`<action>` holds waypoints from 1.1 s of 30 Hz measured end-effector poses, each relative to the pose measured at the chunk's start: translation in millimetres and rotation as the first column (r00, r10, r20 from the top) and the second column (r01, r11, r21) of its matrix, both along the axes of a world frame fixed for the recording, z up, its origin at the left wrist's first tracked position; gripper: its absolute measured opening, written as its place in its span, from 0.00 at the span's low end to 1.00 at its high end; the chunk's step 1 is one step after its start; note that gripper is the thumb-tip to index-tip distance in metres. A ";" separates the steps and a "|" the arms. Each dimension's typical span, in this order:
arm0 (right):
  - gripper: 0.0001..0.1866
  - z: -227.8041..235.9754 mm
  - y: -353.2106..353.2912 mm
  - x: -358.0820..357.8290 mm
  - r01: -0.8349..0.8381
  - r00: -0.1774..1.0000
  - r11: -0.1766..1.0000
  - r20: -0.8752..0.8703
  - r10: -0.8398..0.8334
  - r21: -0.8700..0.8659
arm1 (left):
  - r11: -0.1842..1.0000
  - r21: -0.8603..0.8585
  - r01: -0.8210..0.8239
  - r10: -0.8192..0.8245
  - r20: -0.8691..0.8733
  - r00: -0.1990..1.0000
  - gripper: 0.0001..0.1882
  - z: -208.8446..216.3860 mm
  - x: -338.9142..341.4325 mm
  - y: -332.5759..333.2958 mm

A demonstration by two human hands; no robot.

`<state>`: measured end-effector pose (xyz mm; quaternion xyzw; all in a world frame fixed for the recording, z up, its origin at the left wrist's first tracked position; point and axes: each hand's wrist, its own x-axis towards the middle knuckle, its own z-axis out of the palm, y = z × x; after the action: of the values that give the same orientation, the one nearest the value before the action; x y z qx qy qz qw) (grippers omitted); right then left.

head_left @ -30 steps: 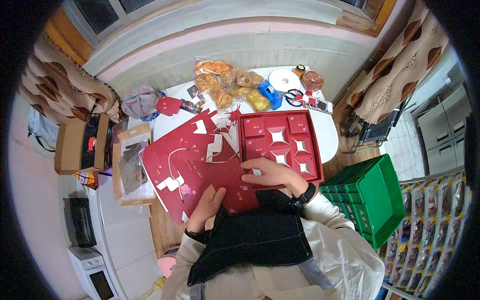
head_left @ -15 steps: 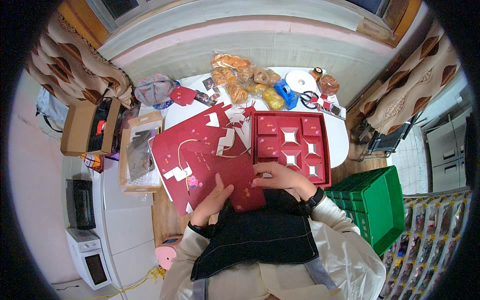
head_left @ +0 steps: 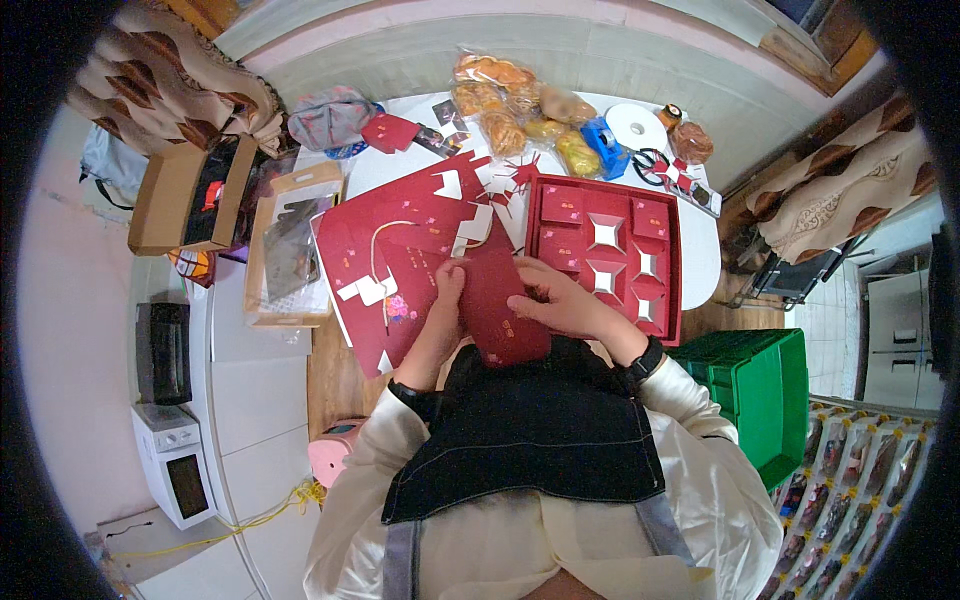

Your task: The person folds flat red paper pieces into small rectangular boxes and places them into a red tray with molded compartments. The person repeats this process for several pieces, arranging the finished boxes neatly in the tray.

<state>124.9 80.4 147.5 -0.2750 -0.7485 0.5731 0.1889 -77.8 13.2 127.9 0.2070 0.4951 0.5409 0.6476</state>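
Observation:
Both my hands hold a dark red cardboard piece (head_left: 497,310) with small gold print, upright just above the table's near edge. My left hand (head_left: 445,297) grips its left side, fingers partly hidden behind it. My right hand (head_left: 562,300) has its thumb on the front of the right side and its fingers bent behind the upper edge. To the right lies a red gift box (head_left: 674,270) holding several small red boxes, some with white-lined square openings. Left of my hands, flat red printed cardboard (head_left: 345,240) with white flaps and a cream cord (head_left: 375,250) covers the table.
Bagged bread (head_left: 490,72), a blue tape dispenser (head_left: 606,146), a white roll (head_left: 636,127), scissors (head_left: 652,168) and a phone (head_left: 707,198) sit along the far side. A light wooden tray (head_left: 262,285) stands left; a green crate (head_left: 755,400) is at the right.
The red cardboard piece is lifted and now more upright between both hands. My left hand has moved up to its side, and my right thumb is on its front. The view has shifted slightly.

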 end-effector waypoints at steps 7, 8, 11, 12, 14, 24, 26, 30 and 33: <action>0.49 21.7 -8.0 -5.5 0.182 0.972 0.983 -0.157 -0.176 0.024 | 0.952 0.290 0.101 0.002 -0.336 0.942 0.20 1.2 -0.9 3.1; 0.47 22.2 -7.8 -5.7 0.170 0.975 0.983 -0.153 -0.158 0.066 | 0.952 0.271 0.142 -0.035 -0.366 0.930 0.19 1.6 -2.3 1.8; 0.37 13.7 -4.7 -0.2 0.065 0.996 0.996 -0.065 -0.061 0.065 | 0.943 0.273 0.189 -0.066 -0.402 0.913 0.16 11.9 -0.8 -3.0; 0.34 18.8 -5.4 -0.1 0.058 0.996 0.998 -0.067 -0.058 0.002 | 0.942 0.281 0.186 -0.059 -0.408 0.911 0.16 17.9 -1.0 -6.3; 0.26 33.7 -7.7 0.5 0.042 0.996 0.992 -0.068 -0.051 -0.123 | 0.939 0.217 0.268 -0.117 -0.530 0.840 0.14 26.1 -3.1 -9.6; 0.12 0.4 -13.3 -6.1 0.163 0.959 0.891 -0.144 -0.244 -0.424 | 0.955 0.034 0.294 -0.287 -0.136 0.948 0.15 25.4 -4.7 -5.7; 0.13 9.5 -13.7 -10.0 0.215 0.962 0.830 -0.037 -0.272 -0.515 | 0.962 0.013 0.273 -0.273 0.044 0.961 0.15 20.4 -3.0 -6.3; 0.13 3.6 -10.9 -10.3 0.205 0.969 0.845 -0.018 -0.246 -0.494 | 0.953 -0.016 0.303 -0.303 -0.005 0.953 0.14 11.5 -6.9 -5.8; 0.13 15.0 -13.4 -8.8 0.244 0.968 0.847 0.065 -0.243 -0.472 | 0.947 -0.036 0.319 -0.321 -0.061 0.945 0.11 9.1 -7.0 -6.1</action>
<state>116.1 66.9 162.5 -0.4062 -0.5440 0.7103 0.1857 -84.9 7.0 136.9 0.2939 0.4829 0.4152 0.7128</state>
